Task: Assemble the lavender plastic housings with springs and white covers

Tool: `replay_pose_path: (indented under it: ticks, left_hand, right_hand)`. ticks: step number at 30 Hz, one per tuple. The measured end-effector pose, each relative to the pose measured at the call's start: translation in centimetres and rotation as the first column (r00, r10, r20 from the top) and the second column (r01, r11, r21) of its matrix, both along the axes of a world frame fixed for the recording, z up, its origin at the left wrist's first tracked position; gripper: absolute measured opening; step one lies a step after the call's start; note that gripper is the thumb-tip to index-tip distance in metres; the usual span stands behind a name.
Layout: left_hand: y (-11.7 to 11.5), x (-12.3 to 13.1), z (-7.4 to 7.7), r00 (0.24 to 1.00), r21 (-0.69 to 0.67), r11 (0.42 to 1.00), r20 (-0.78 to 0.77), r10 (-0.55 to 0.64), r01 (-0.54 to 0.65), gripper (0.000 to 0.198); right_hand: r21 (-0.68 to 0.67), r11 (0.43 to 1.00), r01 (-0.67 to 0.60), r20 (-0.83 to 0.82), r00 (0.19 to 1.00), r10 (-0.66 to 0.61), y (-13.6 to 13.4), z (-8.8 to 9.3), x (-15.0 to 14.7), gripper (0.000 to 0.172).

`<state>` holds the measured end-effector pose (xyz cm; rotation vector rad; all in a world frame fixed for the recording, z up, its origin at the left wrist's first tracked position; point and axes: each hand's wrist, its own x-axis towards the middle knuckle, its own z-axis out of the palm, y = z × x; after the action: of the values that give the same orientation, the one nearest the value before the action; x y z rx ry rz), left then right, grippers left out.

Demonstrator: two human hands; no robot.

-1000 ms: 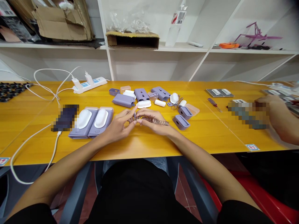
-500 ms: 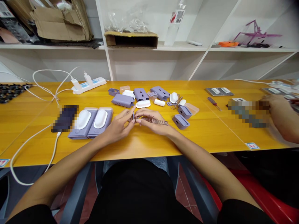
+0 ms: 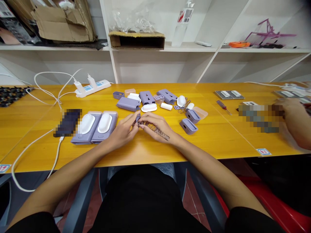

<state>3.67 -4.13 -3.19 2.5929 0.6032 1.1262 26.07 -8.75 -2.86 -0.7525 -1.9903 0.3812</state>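
Note:
My left hand (image 3: 125, 130) pinches a small purple plastic part (image 3: 138, 118) at the middle of the table. Touching it from the other side, my right hand (image 3: 157, 127) grips one end of a coiled metal spring (image 3: 156, 129), whose free end hangs across the palm toward the wrist. Just beyond the hands lie purple housings (image 3: 146, 97), white oval pieces (image 3: 149, 107) and a white cylinder (image 3: 166, 106). Two short purple caps (image 3: 189, 126) sit to the right of my right hand. Left of my left hand are two purple cases with white ovals on top (image 3: 104, 123).
A dark phone (image 3: 68, 123) with a white cable and a power strip (image 3: 93, 88) are at the left. A screwdriver (image 3: 223, 106) lies at the right, near another person's hand (image 3: 297, 121). White shelves (image 3: 150, 66) stand behind the table.
The purple part has tilted and shows more above my fingertips. The spring's free end has swung down toward my right wrist.

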Motion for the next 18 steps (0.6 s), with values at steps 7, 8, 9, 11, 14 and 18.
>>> replay_pose_path:
  ticks: [7,8,9,11,14,18]
  left_hand:
    - [0.1,0.19,-0.14,1.0,0.004,1.0,-0.003,0.002,-0.002,0.048]
    - [0.07,0.23,-0.15,1.0,0.004,1.0,0.002,0.003,-0.003,0.047]
    - [0.02,0.26,-0.14,1.0,0.003,1.0,0.006,0.004,-0.004,0.046]
    - [-0.08,0.29,-0.07,1.0,-0.004,1.0,0.004,0.007,-0.007,0.045]
    - [-0.21,0.23,0.15,1.0,-0.021,1.0,-0.021,0.02,-0.021,0.043]
    - [-0.05,-0.06,0.15,0.996,-0.057,0.998,-0.087,0.023,-0.028,0.045]
  right_hand:
    - [0.075,0.997,0.007,0.027,1.0,-0.009,0.12,-0.27,-0.21,0.016]
    - [0.085,0.996,0.01,0.036,0.999,-0.013,0.1,-0.27,-0.25,0.015]
    - [0.095,0.995,0.012,0.046,0.999,-0.016,0.09,-0.27,-0.29,0.015]
    - [0.117,0.993,0.013,0.058,0.998,-0.02,0.07,-0.31,-0.36,0.015]
    - [0.147,0.989,0.015,0.067,0.997,-0.025,0.09,-0.47,-0.48,0.016]
    - [0.161,0.987,0.014,0.074,0.997,-0.027,0.16,-0.7,-0.57,0.016]
